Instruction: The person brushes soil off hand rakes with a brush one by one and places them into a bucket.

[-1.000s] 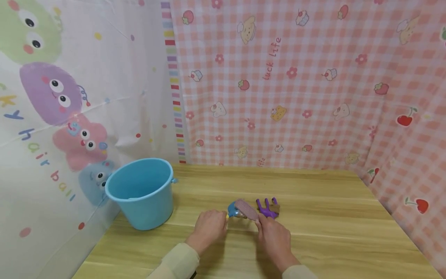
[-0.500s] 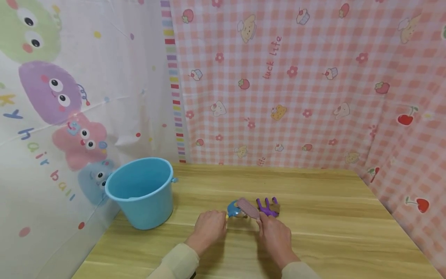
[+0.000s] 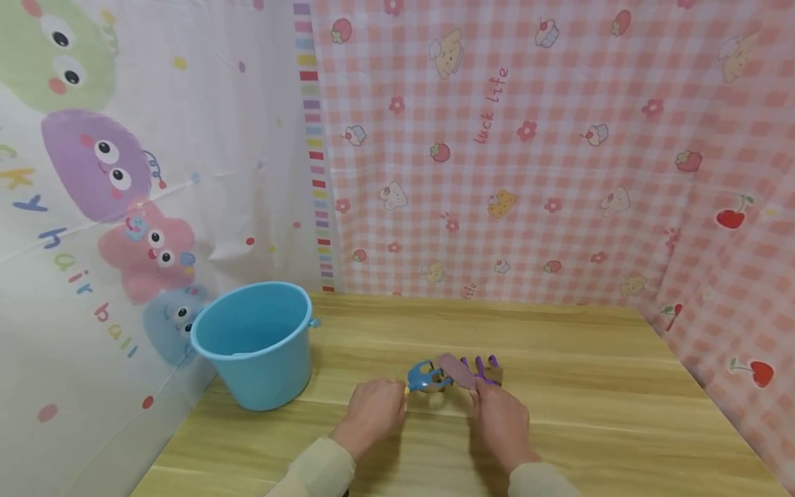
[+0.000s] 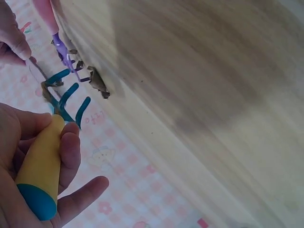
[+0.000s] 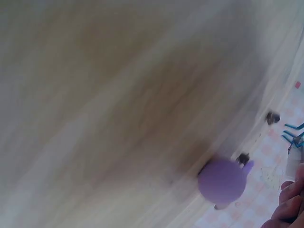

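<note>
In the left wrist view my left hand grips the yellow handle of a small hand rake with teal-blue tines. Brown clumps cling among its tines. My right hand pinches one end of a flat pinkish-grey pad with a rounded tip, held right by the tines of the blue rake. Beyond it a purple hand rake with a pink handle lies on the table, partly covered by the pad and right hand in the head view. Its round purple handle end shows large in the right wrist view.
A light-blue bucket stands on the left of the wood-grain table. A brown clump lies near the purple rake's tines. Printed curtains hang behind and on both sides.
My right hand has moved slightly right with the pad, so more of the blue rake's tines show and less of the purple rake. My left hand has barely moved.
</note>
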Demonstrator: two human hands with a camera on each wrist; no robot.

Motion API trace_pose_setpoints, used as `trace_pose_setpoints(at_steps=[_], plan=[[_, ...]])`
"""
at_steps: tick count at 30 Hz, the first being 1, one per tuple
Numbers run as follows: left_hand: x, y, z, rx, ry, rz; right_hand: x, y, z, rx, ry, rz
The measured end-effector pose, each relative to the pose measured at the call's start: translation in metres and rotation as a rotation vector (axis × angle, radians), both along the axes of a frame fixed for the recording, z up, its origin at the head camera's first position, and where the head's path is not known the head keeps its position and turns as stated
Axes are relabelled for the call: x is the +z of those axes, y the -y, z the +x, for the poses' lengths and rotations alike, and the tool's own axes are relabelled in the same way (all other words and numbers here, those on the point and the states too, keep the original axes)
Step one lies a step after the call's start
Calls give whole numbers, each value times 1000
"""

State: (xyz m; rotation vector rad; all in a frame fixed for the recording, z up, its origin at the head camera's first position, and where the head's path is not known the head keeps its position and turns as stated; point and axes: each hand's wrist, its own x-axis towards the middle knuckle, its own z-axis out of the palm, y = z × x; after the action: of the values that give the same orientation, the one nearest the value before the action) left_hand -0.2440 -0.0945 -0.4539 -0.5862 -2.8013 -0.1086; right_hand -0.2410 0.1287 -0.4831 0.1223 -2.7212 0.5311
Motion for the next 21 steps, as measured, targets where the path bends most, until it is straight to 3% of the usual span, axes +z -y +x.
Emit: trace_pose_setpoints(at_steps=[4,11,21], plan=[[1,-1,-2,0,-11,13,8,1,1,-6,-29,-53],[0,0,-10,20,-5,26,12,27,11,127,-111,-27],[2,-3,-13,24,-13,24,0,18,4,39,-67,-29]])
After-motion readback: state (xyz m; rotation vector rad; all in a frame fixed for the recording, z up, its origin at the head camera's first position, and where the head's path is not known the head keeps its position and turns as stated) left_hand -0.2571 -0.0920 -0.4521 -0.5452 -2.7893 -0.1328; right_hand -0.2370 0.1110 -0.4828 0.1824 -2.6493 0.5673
